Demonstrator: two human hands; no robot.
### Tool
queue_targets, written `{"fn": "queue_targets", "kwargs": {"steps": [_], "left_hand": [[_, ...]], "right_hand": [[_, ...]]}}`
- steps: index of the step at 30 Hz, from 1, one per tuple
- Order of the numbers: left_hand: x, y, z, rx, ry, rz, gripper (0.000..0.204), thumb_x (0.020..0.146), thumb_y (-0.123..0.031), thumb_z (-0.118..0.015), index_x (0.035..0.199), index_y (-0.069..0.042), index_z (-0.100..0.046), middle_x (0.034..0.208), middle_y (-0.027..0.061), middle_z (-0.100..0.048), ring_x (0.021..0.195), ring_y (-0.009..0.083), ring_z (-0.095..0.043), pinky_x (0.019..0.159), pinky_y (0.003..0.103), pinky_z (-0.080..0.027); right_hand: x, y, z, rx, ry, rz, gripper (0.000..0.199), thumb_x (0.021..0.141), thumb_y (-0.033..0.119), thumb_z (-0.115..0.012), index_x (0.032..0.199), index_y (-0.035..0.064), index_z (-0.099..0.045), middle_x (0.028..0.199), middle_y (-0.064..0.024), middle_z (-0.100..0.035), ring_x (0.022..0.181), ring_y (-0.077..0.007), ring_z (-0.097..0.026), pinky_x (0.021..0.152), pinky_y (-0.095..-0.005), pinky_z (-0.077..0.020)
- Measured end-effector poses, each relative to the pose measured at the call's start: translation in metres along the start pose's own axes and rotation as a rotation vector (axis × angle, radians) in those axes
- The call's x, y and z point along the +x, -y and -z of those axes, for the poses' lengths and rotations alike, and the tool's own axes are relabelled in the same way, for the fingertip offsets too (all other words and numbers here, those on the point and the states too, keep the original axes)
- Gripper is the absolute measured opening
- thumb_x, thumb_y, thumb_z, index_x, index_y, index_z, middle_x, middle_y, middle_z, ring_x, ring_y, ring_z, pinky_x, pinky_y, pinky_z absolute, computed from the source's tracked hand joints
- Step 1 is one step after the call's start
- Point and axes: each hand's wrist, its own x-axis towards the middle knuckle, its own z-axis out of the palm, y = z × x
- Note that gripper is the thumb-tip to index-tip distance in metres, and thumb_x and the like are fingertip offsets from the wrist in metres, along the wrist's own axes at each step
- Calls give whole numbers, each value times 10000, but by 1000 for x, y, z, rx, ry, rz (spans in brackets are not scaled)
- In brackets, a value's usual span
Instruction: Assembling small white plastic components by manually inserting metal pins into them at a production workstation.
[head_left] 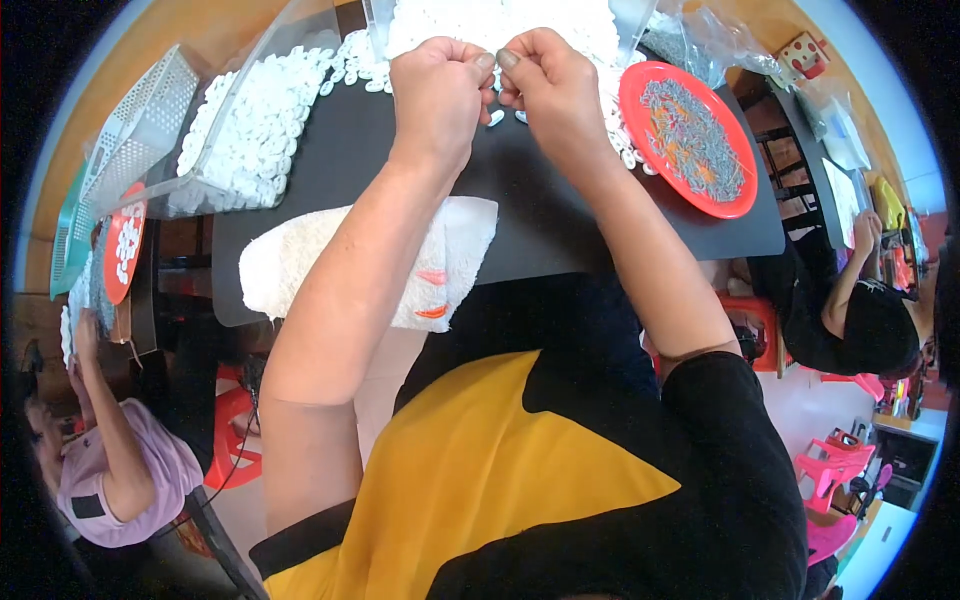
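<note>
At the far middle of the dark table, my left hand and my right hand are raised close together. Thumb and fingers are pinched on both, the thumb tips almost meeting. Whatever is between them is hidden or too small to make out. Just below the fingertips lies a small white oval plastic piece. Beyond the hands is a heap of similar white pieces in a clear container. To the right of my right hand sits a red plate with many thin grey metal pieces and some orange bits on it.
A clear bin of white pieces stands at the left. A cream towel with orange marks lies under my left forearm. Clear plastic bags are at the back right. Other people work at left and right.
</note>
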Motion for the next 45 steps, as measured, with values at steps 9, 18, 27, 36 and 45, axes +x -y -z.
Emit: {"fn": "queue_targets", "kwargs": {"steps": [9,18,27,36,45], "left_hand": [[7,-2,3,-83,-23,-46,68,840,6,-572,797,47,-605,651,66,-574,502,112,-527,399,246,-427],[19,-3,22,-316,-13,77,101,843,-22,-594,872,74,-607,708,118,-595,531,169,-565,420,257,-460],[17,-4,21,-327,-97,39,96,838,-22,-592,856,72,-598,728,124,-595,522,183,-563,440,278,-469],[16,-8,18,-383,-131,19,109,851,-20,-585,910,70,-590,791,130,-614,740,195,-591,659,299,-501],[10,-16,16,-500,-63,-6,148,876,-48,-581,961,73,-569,823,141,-612,747,211,-603,672,310,-517]], "right_hand": [[11,3,13,21,27,12,134,914,139,-564,890,12,-602,720,-14,-590,637,-90,-542,584,-242,-443],[1,-7,20,-1052,295,632,120,751,110,-647,867,139,-661,789,-76,-595,759,-295,-616,674,-406,-493],[7,15,20,-645,385,370,121,805,115,-657,921,83,-663,788,-63,-660,714,-181,-628,646,-310,-492],[-9,31,-8,-111,333,304,129,844,37,-643,967,-1,-651,824,-29,-653,764,-77,-578,694,-227,-477],[-9,29,-15,366,305,-12,183,824,5,-640,1005,-20,-654,842,-12,-641,763,-71,-561,685,-223,-453]]}}
